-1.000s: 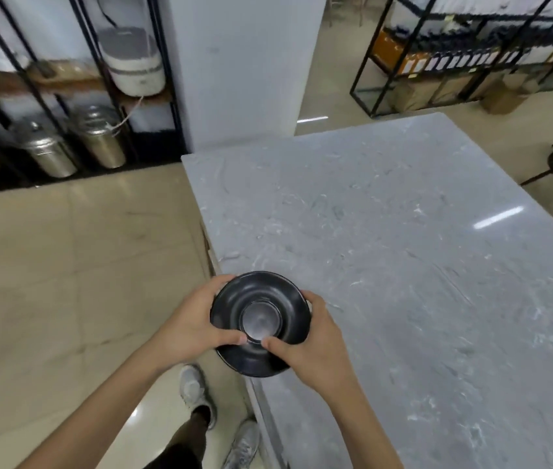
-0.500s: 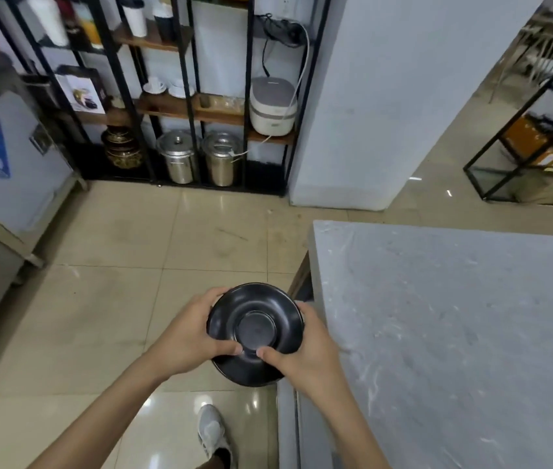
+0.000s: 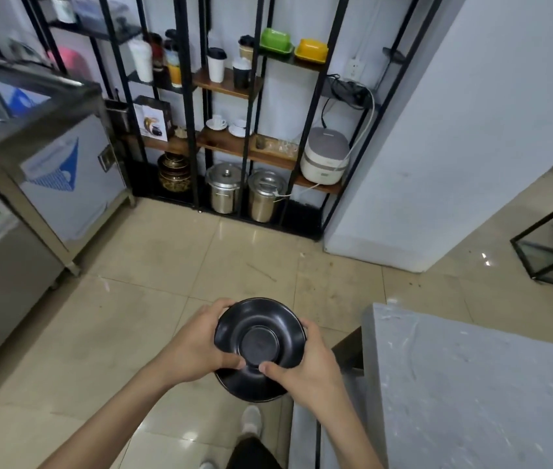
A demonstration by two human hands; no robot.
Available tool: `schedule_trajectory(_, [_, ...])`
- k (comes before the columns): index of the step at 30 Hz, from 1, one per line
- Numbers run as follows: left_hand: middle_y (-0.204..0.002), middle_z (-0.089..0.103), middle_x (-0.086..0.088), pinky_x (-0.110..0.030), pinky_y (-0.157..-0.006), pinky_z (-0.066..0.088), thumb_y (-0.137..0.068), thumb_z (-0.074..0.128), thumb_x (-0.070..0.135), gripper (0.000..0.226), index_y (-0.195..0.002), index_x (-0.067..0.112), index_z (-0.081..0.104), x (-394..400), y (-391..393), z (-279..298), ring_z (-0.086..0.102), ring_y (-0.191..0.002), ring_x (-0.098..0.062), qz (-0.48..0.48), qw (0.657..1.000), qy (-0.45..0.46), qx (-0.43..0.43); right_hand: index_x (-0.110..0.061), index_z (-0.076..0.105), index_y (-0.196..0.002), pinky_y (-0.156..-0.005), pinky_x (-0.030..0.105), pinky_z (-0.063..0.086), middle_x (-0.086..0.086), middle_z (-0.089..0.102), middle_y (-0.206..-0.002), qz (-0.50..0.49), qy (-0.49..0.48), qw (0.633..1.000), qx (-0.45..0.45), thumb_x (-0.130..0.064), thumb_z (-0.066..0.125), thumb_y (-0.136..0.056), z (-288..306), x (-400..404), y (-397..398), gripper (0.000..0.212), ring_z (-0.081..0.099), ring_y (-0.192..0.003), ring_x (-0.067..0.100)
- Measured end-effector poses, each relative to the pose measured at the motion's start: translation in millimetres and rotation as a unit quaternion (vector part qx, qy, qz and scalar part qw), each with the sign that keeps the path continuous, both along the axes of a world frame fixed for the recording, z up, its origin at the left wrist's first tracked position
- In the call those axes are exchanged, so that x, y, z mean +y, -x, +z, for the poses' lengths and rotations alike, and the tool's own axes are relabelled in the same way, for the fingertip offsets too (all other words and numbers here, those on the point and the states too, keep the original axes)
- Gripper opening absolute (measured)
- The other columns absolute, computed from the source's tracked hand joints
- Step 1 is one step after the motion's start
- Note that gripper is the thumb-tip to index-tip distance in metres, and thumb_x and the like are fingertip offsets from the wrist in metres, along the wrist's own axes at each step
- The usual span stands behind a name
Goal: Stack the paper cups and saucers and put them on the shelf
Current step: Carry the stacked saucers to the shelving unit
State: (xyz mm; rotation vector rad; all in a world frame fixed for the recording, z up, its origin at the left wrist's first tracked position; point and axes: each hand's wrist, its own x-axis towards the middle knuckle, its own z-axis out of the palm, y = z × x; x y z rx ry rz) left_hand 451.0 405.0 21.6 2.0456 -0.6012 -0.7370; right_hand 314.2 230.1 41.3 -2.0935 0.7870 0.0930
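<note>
A stack of black saucers [image 3: 259, 336] hangs over the floor at the lower centre of the view, left of the table corner. My left hand [image 3: 197, 343] grips its left rim and my right hand [image 3: 305, 362] grips its right rim, both thumbs on top. Straight ahead stands a black-framed shelf [image 3: 227, 143] with wooden boards. Paper cups [image 3: 216, 64] with black lids stand on an upper board. White cups on saucers [image 3: 216, 123] sit on the middle board.
A grey marble table [image 3: 471, 384] fills the lower right. A steel freezer cabinet [image 3: 48, 170] stands on the left. Two steel pots [image 3: 224, 189] and a rice cooker [image 3: 325, 157] sit low on the shelf. A white pillar [image 3: 437, 147] rises at right. Tiled floor lies between me and the shelf.
The view has swung left from the table toward the shelf. Both hands have carried the saucer stack off the table edge and out over the floor.
</note>
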Motion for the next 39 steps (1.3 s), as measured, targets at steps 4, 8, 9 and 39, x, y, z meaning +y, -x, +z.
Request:
schedule_trajectory(4, [-0.123,0.06,0.002,-0.041,-0.096,0.055,-0.051,0.095,0.032,0.096,-0.132,0.04,0.044,-3.6,-36.5,-5.4,0.063,-0.11,-0.018,0.011,1.0,-0.016,-0.003,-0.036,0.031,-0.137,-0.096,0.03,0.049,-0.01,0.052,-0.131,0.015,-0.018,1.0,0.006,-0.043,0.09,-0.063,-5.9,-7.7,-44.8,0.095,0.056,-0.117,0.012])
schedule_trajectory(8, [-0.123,0.058,0.001,-0.039,-0.098,0.053,-0.054,0.095,0.027,0.095,-0.133,0.036,0.044,-16.5,-86.8,-10.5,0.061,-0.111,-0.018,0.016,0.999,-0.035,-0.009,-0.034,0.033,-0.136,-0.098,0.035,0.052,-0.009,0.051,-0.129,0.021,-0.02,1.0,0.005,-0.042,0.089,-0.062,-17.8,-20.9,-98.6,0.093,0.056,-0.116,0.013])
schedule_trajectory(9, [-0.123,0.057,0.0,-0.039,-0.098,0.052,-0.055,0.095,0.028,0.096,-0.135,0.035,0.043,-21.3,-101.8,-11.9,0.06,-0.112,-0.019,0.017,0.999,-0.044,-0.013,-0.035,0.034,-0.136,-0.098,0.036,0.052,-0.009,0.052,-0.129,0.024,-0.019,1.0,0.005,-0.043,0.089,-0.061,-21.6,-26.1,-114.5,0.093,0.057,-0.116,0.014])
schedule_trajectory(39, [-0.118,0.061,-0.004,-0.027,-0.091,0.044,-0.069,0.087,0.033,0.087,-0.143,0.025,0.041,-103.9,-542.5,-66.0,0.054,-0.116,-0.022,0.087,0.986,-0.143,0.001,-0.027,0.041,-0.139,-0.098,0.033,0.047,-0.006,0.058,-0.128,0.145,-0.002,0.988,0.048,-0.041,0.088,-0.061,-80.3,-128.3,-600.6,0.092,0.054,-0.122,0.019])
